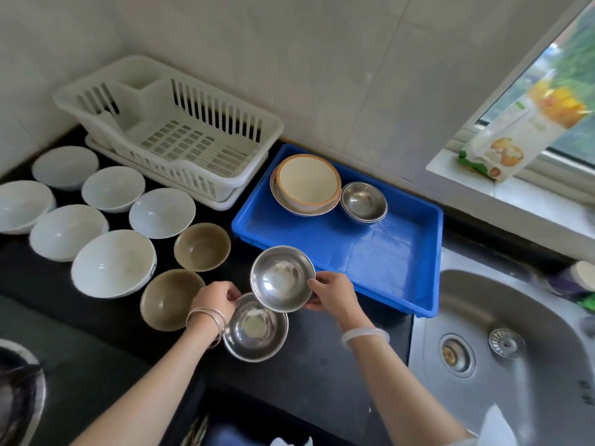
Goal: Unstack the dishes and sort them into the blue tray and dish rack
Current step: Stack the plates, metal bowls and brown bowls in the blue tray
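Note:
My right hand [333, 292] grips the rim of a steel bowl [280, 278], lifted just above a second steel bowl [254, 328] on the black counter. My left hand [215, 300] pinches the lower bowl's left rim. The blue tray [380, 268] lies to the right and holds a cream bowl stack [307, 185] and stacked steel bowls [363, 201] at its far end. The white dish rack [180, 130] stands empty at the back left. Two brown bowls [202, 246] [170, 299] sit beside my left hand.
Several white bowls [112, 262] are spread over the counter's left part. A steel sink [515, 349] lies at the right, with a window sill and a printed package [515, 136] above it. A dark pan [16, 391] shows at the bottom left.

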Motion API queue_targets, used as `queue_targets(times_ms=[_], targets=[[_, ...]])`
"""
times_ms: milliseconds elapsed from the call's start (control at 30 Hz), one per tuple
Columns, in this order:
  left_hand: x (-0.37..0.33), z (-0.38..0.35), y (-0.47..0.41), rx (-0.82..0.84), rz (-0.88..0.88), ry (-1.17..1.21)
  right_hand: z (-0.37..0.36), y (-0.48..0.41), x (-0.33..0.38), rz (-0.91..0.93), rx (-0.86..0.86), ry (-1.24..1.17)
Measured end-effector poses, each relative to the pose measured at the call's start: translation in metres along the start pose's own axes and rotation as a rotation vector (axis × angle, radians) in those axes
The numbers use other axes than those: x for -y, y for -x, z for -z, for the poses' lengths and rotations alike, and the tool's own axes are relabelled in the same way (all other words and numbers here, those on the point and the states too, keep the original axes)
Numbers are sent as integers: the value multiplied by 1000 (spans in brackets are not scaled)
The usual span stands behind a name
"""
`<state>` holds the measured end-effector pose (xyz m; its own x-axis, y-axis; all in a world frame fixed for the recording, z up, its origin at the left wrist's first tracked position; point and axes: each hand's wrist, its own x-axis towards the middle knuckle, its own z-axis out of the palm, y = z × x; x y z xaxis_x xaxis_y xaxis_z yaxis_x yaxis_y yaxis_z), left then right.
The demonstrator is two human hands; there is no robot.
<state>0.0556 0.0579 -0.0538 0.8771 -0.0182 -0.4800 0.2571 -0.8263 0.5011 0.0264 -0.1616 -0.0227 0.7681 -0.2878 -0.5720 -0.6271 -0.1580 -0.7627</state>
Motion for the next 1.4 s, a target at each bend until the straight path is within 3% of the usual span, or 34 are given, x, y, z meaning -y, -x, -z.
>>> queue_targets(times_ms=[100, 233, 500, 800, 967, 1167, 1400], targets=[[-8, -6, -6, 37, -4, 122, 6, 4, -3, 7, -28, 55], [-8, -16, -11, 112, 104, 460, 10, 9, -11, 20, -49, 117], [-6, -23, -1, 132, 182, 764, 0, 7, -27, 22, -64, 187], [-7, -28, 10, 210, 260, 751, -7, 5, -44, -3, -101, 114], [-13, -26, 9, 225, 318, 812, -9, 5, -46, -154, 99, -124], [-38, -3, 12, 190, 219, 868, 1, 4, -31, -53, 43, -249], [-113, 20, 2, 187, 127, 986, 48, -8, 18, 60, -41, -346]])
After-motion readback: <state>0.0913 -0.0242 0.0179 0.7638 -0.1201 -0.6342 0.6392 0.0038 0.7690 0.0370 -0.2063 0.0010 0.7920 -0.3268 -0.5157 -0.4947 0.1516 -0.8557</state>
